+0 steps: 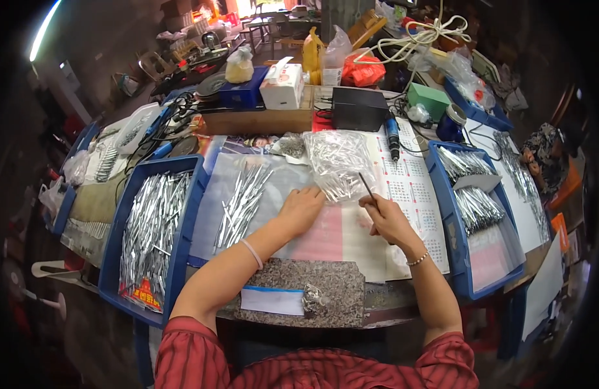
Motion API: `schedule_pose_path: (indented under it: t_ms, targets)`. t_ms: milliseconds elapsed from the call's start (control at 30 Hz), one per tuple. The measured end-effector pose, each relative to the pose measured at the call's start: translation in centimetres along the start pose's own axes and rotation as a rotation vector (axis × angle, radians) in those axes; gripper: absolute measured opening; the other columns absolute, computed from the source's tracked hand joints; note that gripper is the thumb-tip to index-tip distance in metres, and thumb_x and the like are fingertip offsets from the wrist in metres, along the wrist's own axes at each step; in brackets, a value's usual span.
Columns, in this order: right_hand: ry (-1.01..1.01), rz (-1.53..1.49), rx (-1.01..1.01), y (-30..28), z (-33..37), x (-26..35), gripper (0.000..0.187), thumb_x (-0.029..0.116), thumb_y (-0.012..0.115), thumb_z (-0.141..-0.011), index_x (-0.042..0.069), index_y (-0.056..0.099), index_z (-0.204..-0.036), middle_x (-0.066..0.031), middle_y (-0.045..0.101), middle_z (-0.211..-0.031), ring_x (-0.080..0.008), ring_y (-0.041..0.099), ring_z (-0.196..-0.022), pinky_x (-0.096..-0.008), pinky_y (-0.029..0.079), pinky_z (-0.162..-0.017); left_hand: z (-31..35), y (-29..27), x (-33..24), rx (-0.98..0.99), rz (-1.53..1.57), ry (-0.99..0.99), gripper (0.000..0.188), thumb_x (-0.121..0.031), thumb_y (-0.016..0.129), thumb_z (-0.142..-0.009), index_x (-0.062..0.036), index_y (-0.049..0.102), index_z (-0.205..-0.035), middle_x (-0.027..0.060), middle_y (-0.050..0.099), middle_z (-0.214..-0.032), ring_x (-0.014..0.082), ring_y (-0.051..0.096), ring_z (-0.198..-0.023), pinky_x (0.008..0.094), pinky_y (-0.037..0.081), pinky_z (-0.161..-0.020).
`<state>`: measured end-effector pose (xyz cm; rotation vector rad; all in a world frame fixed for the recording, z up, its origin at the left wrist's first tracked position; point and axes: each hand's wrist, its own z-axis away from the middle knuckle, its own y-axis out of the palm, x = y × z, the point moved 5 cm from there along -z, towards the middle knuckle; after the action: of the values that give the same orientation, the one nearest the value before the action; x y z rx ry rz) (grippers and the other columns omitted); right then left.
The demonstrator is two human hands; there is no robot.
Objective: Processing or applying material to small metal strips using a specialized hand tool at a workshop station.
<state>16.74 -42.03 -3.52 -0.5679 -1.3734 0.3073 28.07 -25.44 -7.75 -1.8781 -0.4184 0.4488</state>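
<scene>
A white calendar sheet (413, 227) has little blocks of tiny numbers in rows, with red bits in them. In the blue tray (199, 185) on the left, a red paper (136, 294) has big yellow letters, partly hidden under silver strips (155, 223). The white box (283, 95) at the back has reddish print, too small to read.

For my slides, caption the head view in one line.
Right hand holding a thin dark rod, left hand by a clear bag of silvery strips.
</scene>
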Motion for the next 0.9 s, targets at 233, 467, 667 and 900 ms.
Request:
schedule_pose_path:
  t_ms: [233, 467, 667, 900]
  targets:
    - [-0.154, 0.014, 0.029, 0.5, 6.2, 2.8, 0.018, 0.012, 0.056, -0.093, -0.001, 0.062, -0.105, -0.0105, 0.07, -0.079, -0.0146, 0.058, -0.051, -0.0278, 0.046, -0.052, 4.0, -6.0, 0.2, -0.157, 0.202, 0.04, 0.023, -0.004, 0.056, -0.08, -0.0028, 0.06, -0.103, 0.0166, 0.06, -0.105, 0.0342, 0.059, -0.098, 0.0428, 0.046, -0.085]
    - [-0.197, -0.094, 0.028, 1.3, 11.0, 4.0, 0.013, 0.007, 0.058, -0.092, 0.0, 0.065, -0.101, -0.0025, 0.064, -0.07, -0.0051, 0.049, -0.051, -0.0222, 0.038, -0.047, 8.9, -10.3, 2.6, -0.219, 0.493, -0.263, 0.02, -0.003, 0.059, -0.083, -0.0006, 0.063, -0.102, 0.0174, 0.063, -0.1, 0.0352, 0.061, -0.093, 0.0389, 0.049, -0.082]
    - [-0.365, 0.131, -0.118, 1.6, 2.6, 6.2, 0.017, 0.012, 0.055, -0.093, -0.001, 0.064, -0.098, -0.0207, 0.062, -0.071, -0.0344, 0.061, -0.062, -0.0385, 0.046, -0.058, 4.8, -8.8, -0.9, -0.233, 0.548, -0.023, 0.015, -0.005, 0.058, -0.08, -0.0013, 0.063, -0.093, 0.0162, 0.063, -0.096, 0.0363, 0.061, -0.091, 0.0424, 0.049, -0.078]
    - [-0.324, 0.508, -0.03, 3.2, -2.0, -0.1, 0.02, 0.019, 0.052, -0.091, 0.001, 0.059, -0.098, -0.0253, 0.064, -0.08, -0.043, 0.062, -0.076, -0.0511, 0.048, -0.07, 0.5, 0.2, -1.8, 0.174, 0.127, 0.136, 0.014, -0.01, 0.056, -0.077, -0.0029, 0.064, -0.087, 0.0158, 0.065, -0.095, 0.0342, 0.064, -0.087, 0.0431, 0.053, -0.075]
